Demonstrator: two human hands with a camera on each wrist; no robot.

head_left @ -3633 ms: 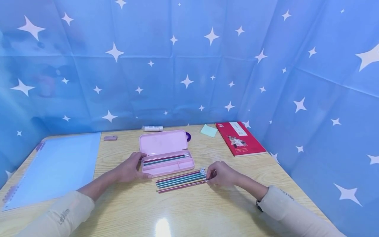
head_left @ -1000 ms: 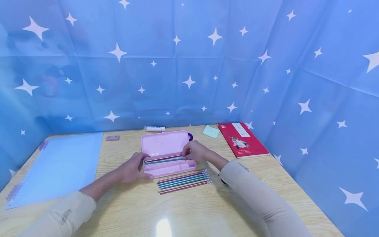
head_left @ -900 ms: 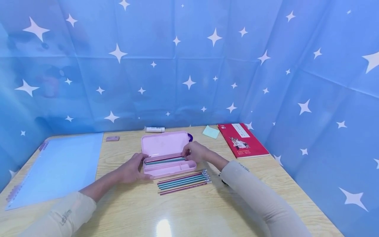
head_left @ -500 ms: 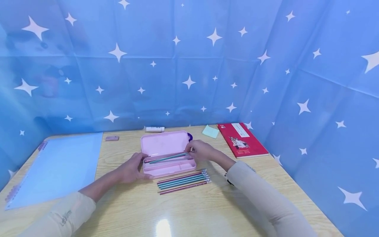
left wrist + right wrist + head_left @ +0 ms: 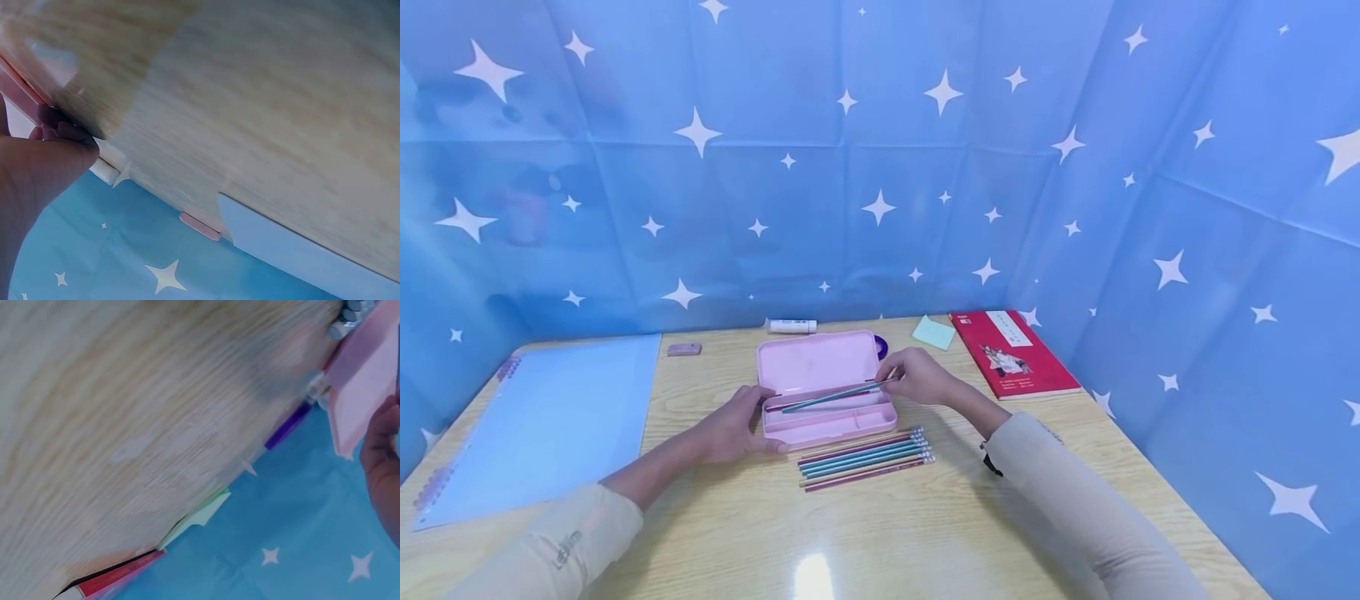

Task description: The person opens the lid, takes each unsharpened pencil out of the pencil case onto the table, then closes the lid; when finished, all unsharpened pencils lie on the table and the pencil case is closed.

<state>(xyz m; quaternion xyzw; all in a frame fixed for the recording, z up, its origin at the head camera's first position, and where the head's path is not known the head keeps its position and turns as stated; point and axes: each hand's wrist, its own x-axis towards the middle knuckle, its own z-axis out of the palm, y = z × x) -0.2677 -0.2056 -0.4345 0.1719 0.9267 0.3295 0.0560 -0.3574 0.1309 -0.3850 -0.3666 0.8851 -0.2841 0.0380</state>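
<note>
A pink pencil case (image 5: 820,433) lies with its lid raised on the wooden table. My left hand (image 5: 733,427) grips its left end, thumb along the front edge and fingers at the hinge side; in the left wrist view that hand (image 5: 44,165) partly hides the case. Above the back compartment, my right hand (image 5: 917,377) pinches a teal pencil (image 5: 827,398) by its right end, tilted with that end raised. A dark red pencil runs close behind it; whether it is pinched too is unclear. Several pencils (image 5: 865,460) lie in a row in front of the case.
A white tube (image 5: 792,326) and a purple round object (image 5: 881,346) sit behind the case. To the right are green sticky notes (image 5: 933,332) and a red book (image 5: 1013,354). On the left lie a small pink eraser (image 5: 684,350) and a large pale sheet (image 5: 550,425).
My right hand has moved from the pencil row into the case, then lifted the teal pencil's right end up and rightward. My left hand has kept its grip on the case.
</note>
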